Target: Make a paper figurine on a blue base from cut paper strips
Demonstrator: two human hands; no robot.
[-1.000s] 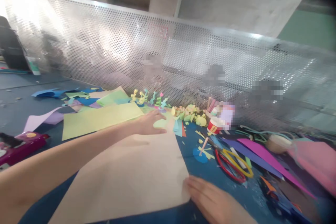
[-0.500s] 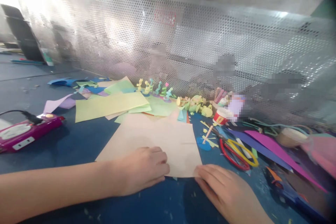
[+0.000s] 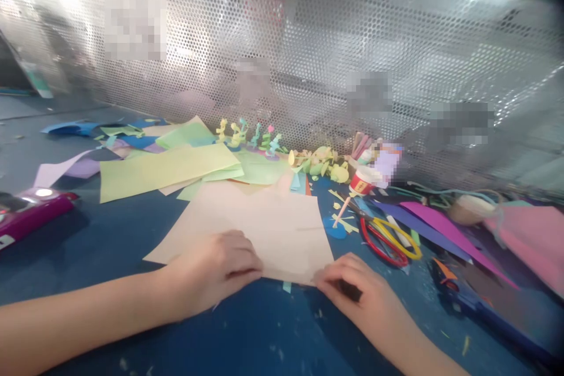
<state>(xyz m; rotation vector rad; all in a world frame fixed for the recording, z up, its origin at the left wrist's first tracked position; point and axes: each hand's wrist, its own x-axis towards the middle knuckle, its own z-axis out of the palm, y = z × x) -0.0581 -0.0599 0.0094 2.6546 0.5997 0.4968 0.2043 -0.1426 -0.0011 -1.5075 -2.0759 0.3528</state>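
Observation:
A pale cream sheet of paper point(image 3: 268, 229) lies on the blue table in front of me. My left hand point(image 3: 220, 273) rests over its near edge, fingers closed on that edge with the thumb beneath. At the near right corner my right hand point(image 3: 352, 285) pinches the same sheet between thumb and fingertips. Beyond the sheet lie yellow-green paper strips point(image 3: 163, 170). To the right of it are scissors point(image 3: 388, 241) with a red and a yellow handle loop, beside a blue paper disc point(image 3: 335, 227) with a pale stick on it.
A perforated metal screen point(image 3: 299, 53) stands behind the table. Small paper plants point(image 3: 255, 136) and a red-and-white tub point(image 3: 363, 181) sit along it. A blue glue gun point(image 3: 467, 299) lies at right, a magenta power strip point(image 3: 35, 217) at left. Purple and magenta sheets point(image 3: 440, 229) are at right.
My right hand has gone from lying fairly flat at the corner to an arched pinch. My left hand has shifted slightly left along the near edge. The camera view has tilted down.

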